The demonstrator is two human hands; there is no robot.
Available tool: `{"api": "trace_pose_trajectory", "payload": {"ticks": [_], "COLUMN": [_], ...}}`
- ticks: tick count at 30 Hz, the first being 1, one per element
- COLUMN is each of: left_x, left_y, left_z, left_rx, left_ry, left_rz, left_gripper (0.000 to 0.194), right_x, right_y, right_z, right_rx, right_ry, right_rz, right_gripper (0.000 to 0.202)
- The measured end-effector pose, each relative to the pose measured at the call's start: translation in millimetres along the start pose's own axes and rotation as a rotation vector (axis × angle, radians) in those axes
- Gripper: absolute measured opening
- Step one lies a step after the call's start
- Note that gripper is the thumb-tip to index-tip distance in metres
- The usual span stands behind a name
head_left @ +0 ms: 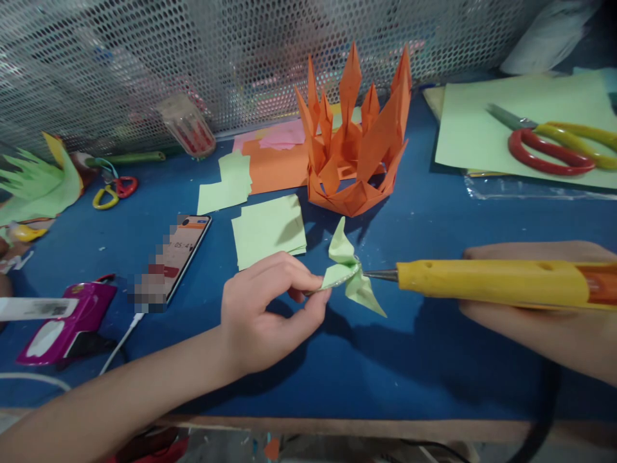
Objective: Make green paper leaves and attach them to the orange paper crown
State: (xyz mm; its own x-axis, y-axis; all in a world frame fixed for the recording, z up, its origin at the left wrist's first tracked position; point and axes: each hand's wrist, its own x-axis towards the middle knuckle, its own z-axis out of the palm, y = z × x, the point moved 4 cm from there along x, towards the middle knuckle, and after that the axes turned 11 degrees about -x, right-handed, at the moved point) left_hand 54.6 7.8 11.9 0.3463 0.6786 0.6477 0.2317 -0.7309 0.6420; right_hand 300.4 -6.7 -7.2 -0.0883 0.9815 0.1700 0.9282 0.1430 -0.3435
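Between the thumb and forefinger of my left hand is pinched a small light green folded paper piece with pointed, leaf-like tips. My right hand is wrapped round a yellow tool with a pointed metal nozzle, which looks like a hot glue gun. Its tip is at the middle of the green paper; whether it touches cannot be told. Just behind stands an orange folded-paper crown-like shape with tall points. A stack of light green paper squares lies behind my left hand.
Red-and-yellow scissors rest on green sheets at the right. To the left are a phone, a purple device, small scissors and a clear jar. A perforated metal screen borders the blue table's back.
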Motion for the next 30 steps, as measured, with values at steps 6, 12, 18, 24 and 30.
{"api": "trace_pose_trajectory", "payload": {"ticks": [6,12,18,24,30], "left_x": [0.0,0.5,0.4,-0.2,-1.4], "left_y": [-2.4,-2.3,-1.9,-1.7,-1.7], "left_z": [-0.1,-0.7,-0.4,-1.2,-1.7], "left_rx": [-0.015,-0.025,-0.027,-0.014,-0.039], "left_ry": [0.001,-0.002,0.003,0.011,0.012], "left_rz": [-0.004,-0.005,-0.001,0.003,0.003], "left_gripper": [0.019,0.019,0.020,0.019,0.019], "right_x": [2.6,2.4,3.0,1.7,6.5], "right_y": [15.0,21.0,24.0,26.2,16.5], "right_z": [6.8,10.3,12.2,12.3,10.9], "right_rx": [0.021,0.081,0.085,0.101,0.085], "right_ry": [-0.029,-0.123,-0.135,-0.151,-0.139], "right_rz": [-0.083,-0.087,-0.029,-0.038,-0.047], "right_gripper": [0.031,0.031,0.028,0.024,0.018]}}
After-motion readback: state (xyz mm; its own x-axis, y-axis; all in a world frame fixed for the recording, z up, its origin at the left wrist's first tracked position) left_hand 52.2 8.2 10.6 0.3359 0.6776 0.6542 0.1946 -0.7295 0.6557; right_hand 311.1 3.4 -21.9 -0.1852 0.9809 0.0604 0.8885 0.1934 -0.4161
